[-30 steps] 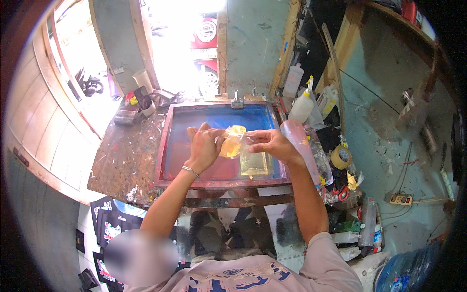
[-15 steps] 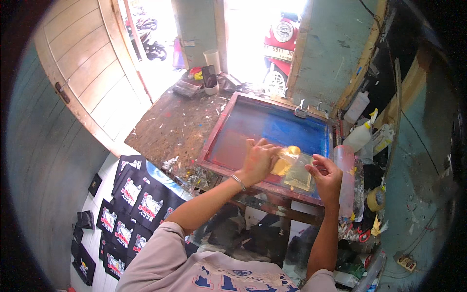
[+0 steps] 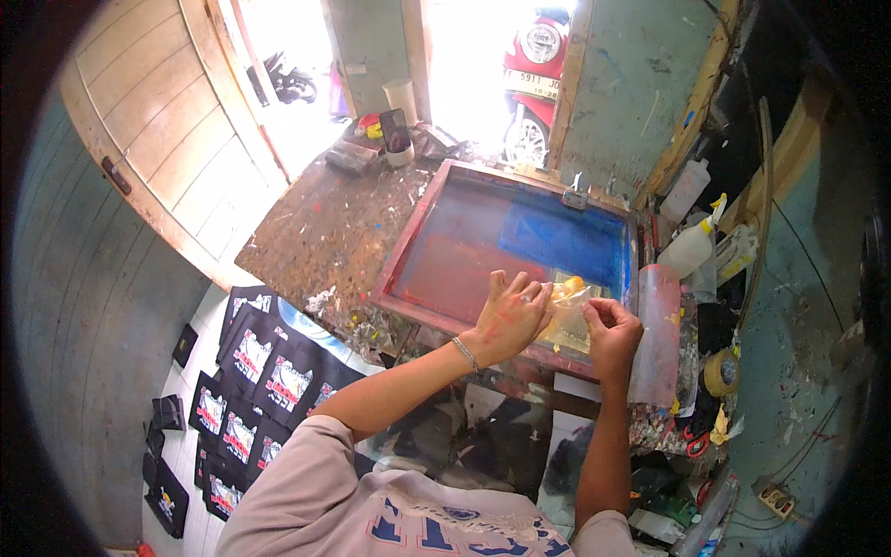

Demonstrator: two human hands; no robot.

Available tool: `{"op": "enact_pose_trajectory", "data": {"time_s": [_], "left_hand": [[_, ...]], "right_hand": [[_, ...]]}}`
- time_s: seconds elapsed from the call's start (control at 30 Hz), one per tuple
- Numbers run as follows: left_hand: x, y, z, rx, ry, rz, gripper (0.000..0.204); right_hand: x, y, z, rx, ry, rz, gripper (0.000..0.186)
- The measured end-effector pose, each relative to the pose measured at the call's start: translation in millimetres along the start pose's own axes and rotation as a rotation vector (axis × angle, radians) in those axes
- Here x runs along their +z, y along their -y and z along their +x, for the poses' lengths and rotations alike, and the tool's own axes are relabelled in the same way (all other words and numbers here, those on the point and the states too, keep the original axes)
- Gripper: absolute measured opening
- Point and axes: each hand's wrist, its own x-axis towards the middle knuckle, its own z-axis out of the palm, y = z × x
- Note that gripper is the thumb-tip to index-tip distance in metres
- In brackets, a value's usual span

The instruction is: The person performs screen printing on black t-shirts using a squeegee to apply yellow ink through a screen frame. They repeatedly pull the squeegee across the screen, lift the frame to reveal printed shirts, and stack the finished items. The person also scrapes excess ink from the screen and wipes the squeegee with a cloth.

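Over the near right part of a framed printing screen [image 3: 411, 237] I hold a crumpled clear plastic bag [image 3: 573, 295] with yellow-orange paste in it. My left hand [image 3: 510, 320] is closed on the bag's left side, its fingers bent. On the opposite side, the thumb and fingertips of my right hand [image 3: 614, 342] pinch the bag's edge. Behind and below the bag a pale yellow rectangle [image 3: 577, 340] shows on the screen, partly covered by the bag and hands. The screen's mesh [image 3: 575, 237] is blue toward the right and reddish toward the left.
The screen lies on a stained worktable [image 3: 320, 223]. A spray bottle [image 3: 689, 249], a pink translucent sheet [image 3: 657, 334] and a tape roll [image 3: 720, 373] crowd the right side. A phone [image 3: 396, 132] stands at the back. Several printed black pieces [image 3: 288, 382] lie at left.
My right hand has come left and closer to my left hand, its fingertips now at the bag's edge. My left hand has shifted slightly right. The view has tilted a little.
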Motion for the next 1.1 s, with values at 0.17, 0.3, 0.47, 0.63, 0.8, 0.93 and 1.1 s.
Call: {"op": "enact_pose_trajectory", "data": {"time_s": [0.17,0.3,0.47,0.63,0.8,0.93,1.1], "left_hand": [[-4,6,-3,-0.005,0.014,-0.131,0.054],[-13,19,-9,0.03,-0.095,-0.341,0.056],[-35,29,-17,-0.151,-0.022,-0.684,0.052],[-38,35,-19,-0.35,-0.042,-1.26,0.03],[-49,47,-23,-0.214,-0.079,-1.156,0.024],[-68,40,-19,-0.028,-0.117,-0.772,0.025],[-68,46,-17,0.095,-0.101,-0.39,0.024]], "right_hand": [[-11,3,9,0.098,0.074,0.043,0.012],[-26,-3,22,0.1,0.189,0.146,0.011],[-38,9,31,0.079,0.379,0.15,0.011],[-46,10,49,0.065,0.457,0.175,0.015],[-40,18,64,0.019,0.513,0.301,0.016],[-36,42,61,0.026,0.501,0.196,0.016],[-10,56,48,-0.15,0.347,-0.065,0.011]]}}
